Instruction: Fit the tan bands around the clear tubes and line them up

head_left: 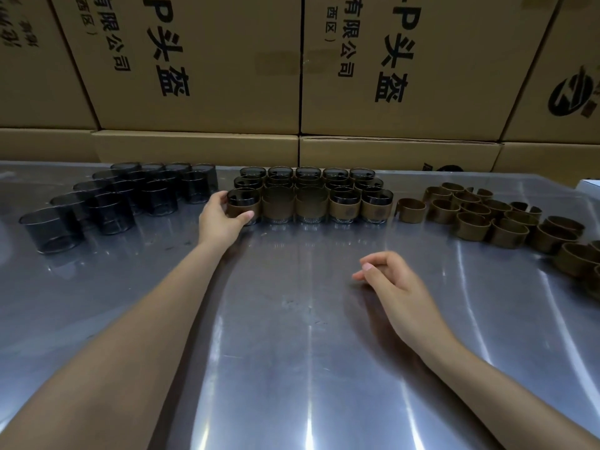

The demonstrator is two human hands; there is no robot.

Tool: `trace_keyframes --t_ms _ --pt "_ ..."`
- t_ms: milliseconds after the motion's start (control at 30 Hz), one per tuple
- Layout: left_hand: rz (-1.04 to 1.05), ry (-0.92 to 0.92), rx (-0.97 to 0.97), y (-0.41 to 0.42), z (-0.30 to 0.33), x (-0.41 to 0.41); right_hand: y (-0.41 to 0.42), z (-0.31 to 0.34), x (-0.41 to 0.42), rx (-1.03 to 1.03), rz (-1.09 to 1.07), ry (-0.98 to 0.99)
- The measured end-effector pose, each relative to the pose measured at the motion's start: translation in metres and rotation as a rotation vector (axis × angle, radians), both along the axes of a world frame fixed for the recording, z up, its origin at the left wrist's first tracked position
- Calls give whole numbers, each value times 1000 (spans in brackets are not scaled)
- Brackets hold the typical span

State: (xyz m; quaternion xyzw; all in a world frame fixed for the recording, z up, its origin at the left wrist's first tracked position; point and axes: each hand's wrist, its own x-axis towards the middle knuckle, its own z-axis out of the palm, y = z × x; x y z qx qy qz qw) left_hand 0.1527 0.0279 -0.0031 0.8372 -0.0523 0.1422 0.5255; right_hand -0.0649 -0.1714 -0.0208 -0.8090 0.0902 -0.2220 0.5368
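From the head view, the left hand point(223, 219) grips the leftmost banded tube point(243, 206) in the front row on the steel table point(292, 352), the right hand point(388, 280) hangs loosely curled and empty, and cardboard boxes point(201, 60) behind read "头盔" and "有限公司".

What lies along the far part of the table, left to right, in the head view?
Bare dark tubes → left hand gripping the end banded tube → rows of banded tubes → loose tan bands.
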Motion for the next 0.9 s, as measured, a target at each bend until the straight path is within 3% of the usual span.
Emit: trace_keyframes --t_ms 600,767,900 --pt "-16 0 71 6 0 -22 -1 3 -2 -71 26 62" --pt "-16 -64 353 33 -8 -44 -3 2 -1 -125 39 70" --pt "106 -274 731 85 -3 -45 -4 0 -1 -149 39 77"
